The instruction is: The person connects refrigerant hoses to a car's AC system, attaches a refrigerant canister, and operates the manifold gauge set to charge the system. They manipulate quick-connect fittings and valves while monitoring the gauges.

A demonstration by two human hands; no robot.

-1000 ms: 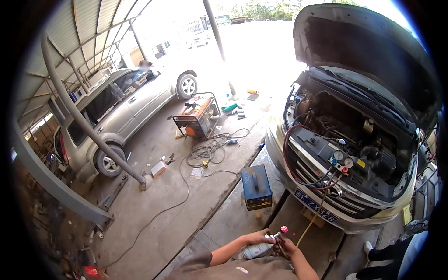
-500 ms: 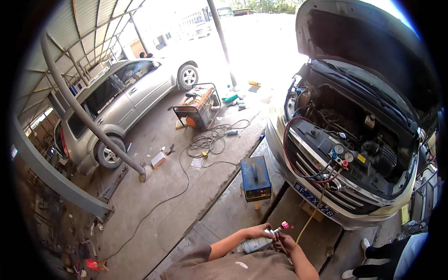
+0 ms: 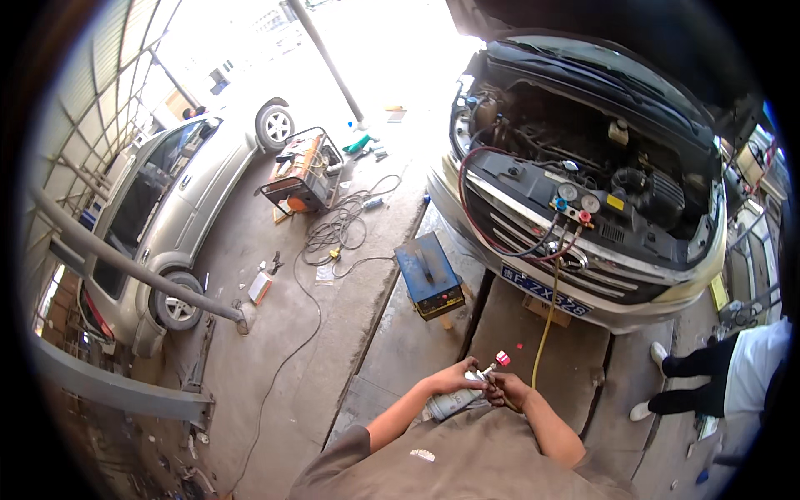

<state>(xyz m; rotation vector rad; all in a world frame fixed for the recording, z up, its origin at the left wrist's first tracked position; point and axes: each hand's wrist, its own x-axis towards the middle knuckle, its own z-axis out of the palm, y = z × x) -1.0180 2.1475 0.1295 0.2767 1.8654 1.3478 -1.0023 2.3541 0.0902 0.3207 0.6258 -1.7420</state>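
Close to my chest, my left hand (image 3: pixel 452 378) is closed around the top of a pale metal can (image 3: pixel 451 402), which lies tilted. A silver tap valve with a red knob (image 3: pixel 502 358) sticks up from between my hands. The fingers of my right hand (image 3: pixel 509 390) are closed at the base of that valve, where a yellow hose (image 3: pixel 547 329) comes in. Just what these fingers pinch is hidden. The hose runs up to a manifold gauge set (image 3: pixel 577 200) with two dials, hanging at the front of a car (image 3: pixel 617 287) with its bonnet raised.
A blue metal box with a handle (image 3: pixel 429 271) stands on the floor ahead. Left of it lie coiled cables (image 3: pixel 329 233), near an orange generator in a black frame (image 3: pixel 304 171). A silver car (image 3: pixel 187 192) is parked at left. Another person (image 3: pixel 717 375) stands at right.
My view has tilted down and shifted right, so the scene sits farther left and higher. Both hands keep their hold at the can and valve. More of the person at right shows.
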